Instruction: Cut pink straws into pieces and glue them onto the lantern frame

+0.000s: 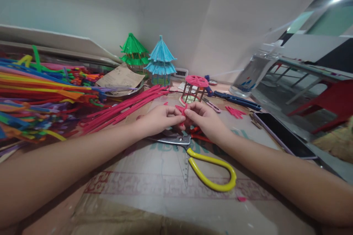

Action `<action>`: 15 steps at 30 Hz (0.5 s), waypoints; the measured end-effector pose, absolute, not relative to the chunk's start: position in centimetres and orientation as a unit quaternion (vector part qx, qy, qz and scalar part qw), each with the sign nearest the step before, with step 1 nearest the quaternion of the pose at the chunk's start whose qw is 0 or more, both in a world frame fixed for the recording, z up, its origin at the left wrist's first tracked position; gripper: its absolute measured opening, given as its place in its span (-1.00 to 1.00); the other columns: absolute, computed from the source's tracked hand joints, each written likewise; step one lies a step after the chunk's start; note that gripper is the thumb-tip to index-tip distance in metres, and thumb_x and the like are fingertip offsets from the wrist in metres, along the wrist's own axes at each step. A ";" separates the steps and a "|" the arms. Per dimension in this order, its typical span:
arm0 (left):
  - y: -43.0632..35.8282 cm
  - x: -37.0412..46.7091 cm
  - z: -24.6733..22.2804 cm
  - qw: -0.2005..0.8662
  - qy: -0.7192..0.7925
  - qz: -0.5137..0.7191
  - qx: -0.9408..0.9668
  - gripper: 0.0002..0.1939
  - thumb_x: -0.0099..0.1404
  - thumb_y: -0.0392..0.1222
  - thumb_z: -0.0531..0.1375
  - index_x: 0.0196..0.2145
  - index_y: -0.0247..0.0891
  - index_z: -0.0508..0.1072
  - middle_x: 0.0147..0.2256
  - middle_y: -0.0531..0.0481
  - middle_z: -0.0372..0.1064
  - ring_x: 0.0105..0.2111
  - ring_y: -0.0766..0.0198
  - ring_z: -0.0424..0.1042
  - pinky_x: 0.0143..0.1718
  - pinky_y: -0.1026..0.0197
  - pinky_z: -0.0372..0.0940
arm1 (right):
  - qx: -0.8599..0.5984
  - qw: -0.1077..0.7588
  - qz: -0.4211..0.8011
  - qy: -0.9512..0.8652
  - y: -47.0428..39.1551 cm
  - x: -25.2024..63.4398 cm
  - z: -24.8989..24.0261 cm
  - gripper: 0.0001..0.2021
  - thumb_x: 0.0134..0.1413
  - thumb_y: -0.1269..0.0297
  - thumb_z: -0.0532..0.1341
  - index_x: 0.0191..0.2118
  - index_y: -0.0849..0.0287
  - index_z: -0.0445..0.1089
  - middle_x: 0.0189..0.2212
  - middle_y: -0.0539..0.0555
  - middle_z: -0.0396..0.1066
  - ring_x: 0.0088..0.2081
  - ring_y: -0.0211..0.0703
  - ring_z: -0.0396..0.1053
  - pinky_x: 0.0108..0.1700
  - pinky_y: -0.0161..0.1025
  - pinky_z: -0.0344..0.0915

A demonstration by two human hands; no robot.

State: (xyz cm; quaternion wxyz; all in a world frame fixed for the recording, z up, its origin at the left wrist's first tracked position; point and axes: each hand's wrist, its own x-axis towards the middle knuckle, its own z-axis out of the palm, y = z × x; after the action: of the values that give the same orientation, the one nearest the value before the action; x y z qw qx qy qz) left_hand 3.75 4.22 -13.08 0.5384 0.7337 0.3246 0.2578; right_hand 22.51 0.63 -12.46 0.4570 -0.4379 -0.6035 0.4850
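Between the fingertips of both hands is a small bundle of pink pipe cleaner pieces [182, 109]. My left hand [162, 118] pinches it from the left, and my right hand [203, 117] pinches its other side. Just below the hands lie scissors [212, 187] with yellow handles, partly open. Behind my fingers stands a small pavilion frame [193, 87] with a pink round top and brown posts. Long pink pipe cleaners [124, 110] lie to the left, and short cut pink pieces [234, 112] lie to the right.
Green [134, 49] and blue [160, 58] pavilion models stand at the back. Many coloured pipe cleaners [35, 93] fill the left side. On the right are a dark blue tool [237, 100], a phone [284, 134] and a clear plastic container [249, 75]. A transparent triangle ruler [184, 169] lies under the scissors.
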 end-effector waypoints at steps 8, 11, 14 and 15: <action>4.4 3.7 -13.2 0.535 0.330 0.258 0.734 -0.64 0.28 0.12 0.25 -0.32 -0.27 0.54 -0.28 -0.08 0.63 -0.27 0.20 0.57 -0.24 0.21 0.36 | -0.427 0.451 0.489 -0.613 0.6 22.5 -12.5 -0.64 0.02 -0.03 0.37 -0.34 0.14 0.31 -0.48 -0.08 0.40 -0.48 -0.30 0.37 -0.40 -0.31 0.32; 4.2 3.8 -12.8 0.548 0.336 0.266 0.718 -0.64 0.26 0.12 0.26 -0.35 -0.29 0.53 -0.31 -0.09 0.62 -0.32 0.21 0.55 -0.31 0.24 0.33 | -0.432 0.462 0.473 -0.613 0.6 22.5 -12.4 -0.62 0.03 -0.05 0.36 -0.30 0.13 0.30 -0.48 -0.10 0.36 -0.48 -0.30 0.35 -0.40 -0.30 0.31; 4.1 3.9 -12.4 0.573 0.346 0.279 0.689 -0.64 0.24 0.10 0.26 -0.35 -0.30 0.51 -0.36 -0.08 0.59 -0.39 0.24 0.52 -0.39 0.27 0.28 | -0.426 0.461 0.469 -0.622 0.8 22.6 -12.6 -0.58 0.02 -0.02 0.37 -0.16 0.10 0.24 -0.46 -0.12 0.33 -0.46 -0.28 0.35 -0.39 -0.28 0.31; 4.1 3.9 -12.3 0.577 0.347 0.286 0.682 -0.66 0.23 0.09 0.27 -0.35 -0.30 0.51 -0.38 -0.07 0.58 -0.41 0.26 0.50 -0.41 0.28 0.26 | -0.421 0.456 0.465 -0.632 0.8 22.5 -12.7 -0.55 0.02 0.02 0.38 -0.10 0.09 0.21 -0.44 -0.12 0.33 -0.44 -0.26 0.36 -0.38 -0.27 0.31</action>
State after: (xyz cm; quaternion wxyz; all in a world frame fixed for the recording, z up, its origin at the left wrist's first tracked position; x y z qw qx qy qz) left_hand 3.92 4.14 -12.27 0.5769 0.6822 0.3467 0.2855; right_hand 22.54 0.78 -12.72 0.4555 -0.4205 -0.6318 0.4653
